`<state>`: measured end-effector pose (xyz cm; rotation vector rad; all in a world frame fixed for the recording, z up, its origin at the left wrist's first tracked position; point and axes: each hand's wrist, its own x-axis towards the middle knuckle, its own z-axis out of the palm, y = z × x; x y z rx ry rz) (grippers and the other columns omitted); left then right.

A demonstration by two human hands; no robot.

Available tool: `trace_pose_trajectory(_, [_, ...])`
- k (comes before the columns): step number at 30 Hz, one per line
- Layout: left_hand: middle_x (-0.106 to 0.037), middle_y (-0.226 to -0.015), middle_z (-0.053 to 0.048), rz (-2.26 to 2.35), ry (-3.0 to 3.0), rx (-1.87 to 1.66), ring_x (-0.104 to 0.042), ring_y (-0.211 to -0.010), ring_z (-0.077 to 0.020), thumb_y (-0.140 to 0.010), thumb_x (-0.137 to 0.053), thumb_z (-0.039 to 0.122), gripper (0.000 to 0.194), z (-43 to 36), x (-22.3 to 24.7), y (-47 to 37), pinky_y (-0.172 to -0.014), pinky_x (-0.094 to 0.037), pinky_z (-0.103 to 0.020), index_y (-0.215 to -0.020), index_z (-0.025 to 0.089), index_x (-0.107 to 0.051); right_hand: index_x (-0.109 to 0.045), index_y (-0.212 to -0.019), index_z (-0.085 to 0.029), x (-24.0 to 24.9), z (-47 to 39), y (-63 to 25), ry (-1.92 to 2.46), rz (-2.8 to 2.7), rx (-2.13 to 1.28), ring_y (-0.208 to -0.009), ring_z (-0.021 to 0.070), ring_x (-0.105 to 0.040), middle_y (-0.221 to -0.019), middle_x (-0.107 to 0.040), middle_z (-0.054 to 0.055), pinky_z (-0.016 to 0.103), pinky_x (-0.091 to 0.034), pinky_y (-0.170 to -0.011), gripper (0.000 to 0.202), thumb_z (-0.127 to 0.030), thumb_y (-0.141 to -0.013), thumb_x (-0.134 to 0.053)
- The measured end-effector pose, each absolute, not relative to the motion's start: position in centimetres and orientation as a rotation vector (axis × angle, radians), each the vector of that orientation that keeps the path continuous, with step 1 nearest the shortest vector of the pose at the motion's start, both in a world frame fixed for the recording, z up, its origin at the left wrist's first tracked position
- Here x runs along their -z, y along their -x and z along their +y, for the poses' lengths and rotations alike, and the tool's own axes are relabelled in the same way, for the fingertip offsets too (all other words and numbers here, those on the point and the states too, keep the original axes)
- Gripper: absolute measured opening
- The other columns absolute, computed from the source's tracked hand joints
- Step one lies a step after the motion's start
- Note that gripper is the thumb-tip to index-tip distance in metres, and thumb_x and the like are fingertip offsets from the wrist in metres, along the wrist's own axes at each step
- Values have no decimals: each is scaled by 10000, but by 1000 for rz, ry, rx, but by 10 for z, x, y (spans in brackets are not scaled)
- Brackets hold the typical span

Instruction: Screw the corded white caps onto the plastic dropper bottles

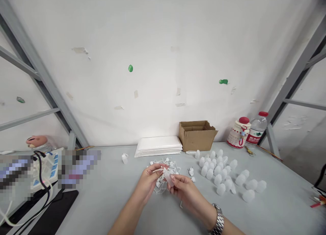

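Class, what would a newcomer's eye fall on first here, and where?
The left hand and right hand, low in the centre, meet at a small translucent piece. To their right, frosted white pieces spread across the grey table. Near the wall sits an open cardboard box.
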<state>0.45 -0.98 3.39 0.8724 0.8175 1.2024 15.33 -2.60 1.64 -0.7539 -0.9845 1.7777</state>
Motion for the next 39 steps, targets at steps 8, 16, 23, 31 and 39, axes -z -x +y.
trace_pose_trajectory(8, [-706, -874, -76, 897, -807, -1273, -597, -847, -198, -566, -782, 332, 271, -9, -28, -12, -816, -410, -293, -751, 146, -714, -653, -716, -123, -17, -23, -155, 773, -851, -1845, -518, 98, -534, -636, -663, 43, 236, -383, -567, 347, -445, -630, -752])
trace_pose_trajectory(16, [-723, -840, -87, 855, -843, -1198, -618, -798, -190, -571, -785, 330, 298, -10, -29, -12, -767, -438, -283, -787, 137, -718, -643, -680, -114, -17, -24, -157, 657, -721, -2023, -419, 43, -373, -524, -569, -9, 185, -284, -440, 267, -346, -629, -765])
trace_pose_trajectory(23, [-728, -853, -81, 914, -873, -1326, -634, -852, -212, -608, -761, 303, 238, -9, -18, -16, -808, -447, -305, -782, 151, -706, -682, -686, -117, -19, -21, -161, 766, -702, -1905, -490, 54, -471, -676, -656, 33, 199, -389, -529, 249, -284, -558, -813])
trace_pose_trajectory(31, [-719, -851, -76, 963, -822, -1349, -622, -835, -205, -567, -779, 333, 248, -9, -16, -19, -801, -446, -305, -718, 150, -706, -628, -777, -150, -15, -16, -158, 912, -914, -1625, -510, 121, -565, -580, -637, -9, 245, -407, -514, 423, -391, -492, -827])
trace_pose_trajectory(39, [-727, -817, -78, 971, -769, -1366, -620, -860, -217, -502, -811, 306, 268, -8, -18, -16, -832, -427, -311, -691, 145, -711, -544, -706, -165, -9, -19, -152, 967, -1082, -1573, -406, 101, -520, -590, -634, -6, 233, -351, -444, 458, -579, -585, -699])
